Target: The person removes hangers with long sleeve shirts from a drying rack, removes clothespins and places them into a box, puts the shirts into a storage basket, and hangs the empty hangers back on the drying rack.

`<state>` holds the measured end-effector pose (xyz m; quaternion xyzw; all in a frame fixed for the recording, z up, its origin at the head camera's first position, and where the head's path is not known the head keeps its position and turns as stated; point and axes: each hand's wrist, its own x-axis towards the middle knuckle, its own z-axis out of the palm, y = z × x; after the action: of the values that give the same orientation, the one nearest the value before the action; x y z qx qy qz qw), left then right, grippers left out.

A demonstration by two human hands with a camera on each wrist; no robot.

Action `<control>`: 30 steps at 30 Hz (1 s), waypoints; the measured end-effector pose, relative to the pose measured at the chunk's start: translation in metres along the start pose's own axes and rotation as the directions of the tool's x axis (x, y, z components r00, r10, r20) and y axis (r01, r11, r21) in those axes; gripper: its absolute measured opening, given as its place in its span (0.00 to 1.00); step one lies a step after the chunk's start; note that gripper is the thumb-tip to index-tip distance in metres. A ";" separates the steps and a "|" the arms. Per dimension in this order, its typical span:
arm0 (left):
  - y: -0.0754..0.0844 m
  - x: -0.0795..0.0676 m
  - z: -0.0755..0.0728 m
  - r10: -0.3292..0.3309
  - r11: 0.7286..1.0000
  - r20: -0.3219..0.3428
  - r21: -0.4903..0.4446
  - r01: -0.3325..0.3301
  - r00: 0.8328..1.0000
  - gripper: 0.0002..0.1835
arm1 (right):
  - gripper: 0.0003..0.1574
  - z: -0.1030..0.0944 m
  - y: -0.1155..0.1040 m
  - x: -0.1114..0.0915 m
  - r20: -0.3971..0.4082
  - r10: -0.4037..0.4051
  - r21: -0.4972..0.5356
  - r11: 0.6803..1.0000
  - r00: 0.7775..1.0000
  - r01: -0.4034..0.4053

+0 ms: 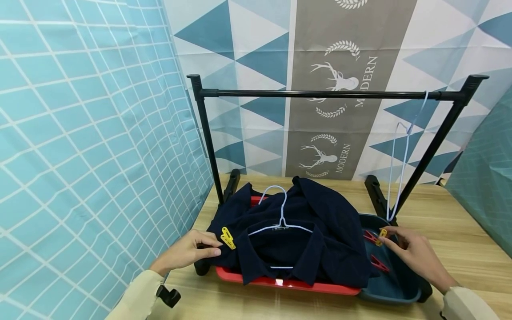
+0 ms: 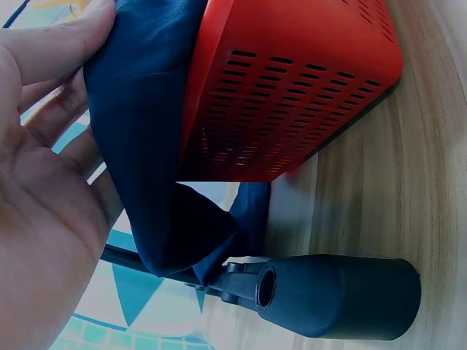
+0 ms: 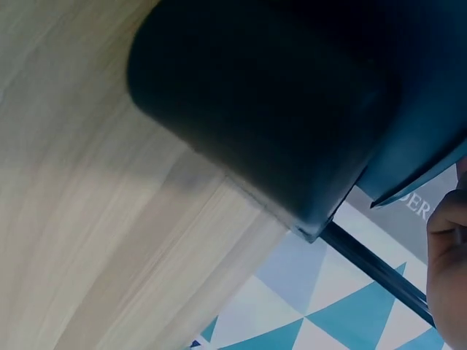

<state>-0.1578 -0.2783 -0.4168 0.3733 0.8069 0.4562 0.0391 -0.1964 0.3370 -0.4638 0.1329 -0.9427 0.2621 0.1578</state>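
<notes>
The dark shirt [image 1: 340, 218] lies spread over a red basket [image 1: 328, 289], collar toward the person, with a pale hanger [image 1: 282, 220] inside its neck and the hook lying back over the cloth. At the shirt's left side sits a yellow clip [image 1: 228, 238], and just beside it is the left hand [image 1: 192, 250], its thumb and fingers close together at the cloth. From here I can't tell whether they grip the fabric, the clip or neither. Off the shirt's right side, the right hand [image 1: 412, 249] pinches a second yellow clip [image 1: 381, 237] between nearly closed fingers, above a blue basket [image 1: 412, 298] where red clips [image 1: 379, 263] lie.

To my eye the hanger is already placed and the step in hand is the clipping. The next move would call for bringing the right-hand clip in to the shirt's right shoulder, squeezing it open, and keeping cloth and hanger together meanwhile.

Behind the shirt, a black rack [image 1: 280, 94] stands on the desk [image 1: 460, 231], another hanger [image 1: 408, 130] hanging from its bar, beyond the shirt's right side.
</notes>
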 end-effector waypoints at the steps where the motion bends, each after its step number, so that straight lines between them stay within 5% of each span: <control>1: 0.000 0.000 0.000 0.005 1.000 0.001 -0.001 -0.005 1.000 0.10 | 0.24 0.000 0.001 0.000 -0.001 -0.005 -0.006 1.000 1.000 0.005; 11: 0.000 0.000 0.001 0.003 1.000 0.000 0.015 -0.003 1.000 0.10 | 0.21 0.004 0.009 -0.002 0.023 -0.064 -0.069 0.995 0.998 0.066; 22: -0.001 -0.001 0.000 0.003 1.000 -0.003 0.027 -0.003 1.000 0.10 | 0.24 0.007 0.014 0.002 0.182 -0.051 -0.104 0.992 0.982 0.071; 30: 0.003 0.000 0.000 -0.009 1.000 -0.004 0.023 0.009 1.000 0.10 | 0.25 0.011 0.012 0.008 0.226 -0.056 -0.158 0.983 0.973 0.093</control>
<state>-0.1562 -0.2779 -0.4145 0.3692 0.8138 0.4475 0.0353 -0.2099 0.3400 -0.4754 0.1829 -0.9674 0.1593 0.0728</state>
